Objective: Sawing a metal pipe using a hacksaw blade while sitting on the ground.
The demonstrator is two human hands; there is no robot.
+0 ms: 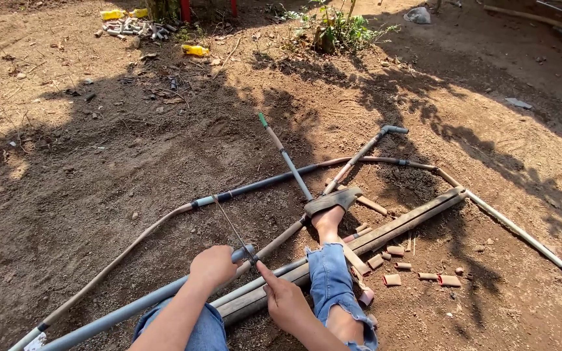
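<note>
My left hand (213, 265) is closed around the end of a grey pipe (131, 307) that runs off to the lower left. My right hand (282, 298) reaches forward, its fingertips pinched at the lower end of a thin wire (232, 227) where it meets the pipe's tip. The wire slants up to a long bent bow-like pipe (255, 185) lying on the dirt. My sandalled foot (330, 207) presses on a brown stick (281, 239). A wooden plank (398, 224) lies under my leg.
Two crossed sticks, one green-tipped (274, 140) and one grey-tipped (365, 151), lie over the bow. Several short brown tube pieces (391, 279) are scattered by the plank. Yellow bottles (194, 50), a scrap pile (131, 27) and a small plant (336, 29) are further off.
</note>
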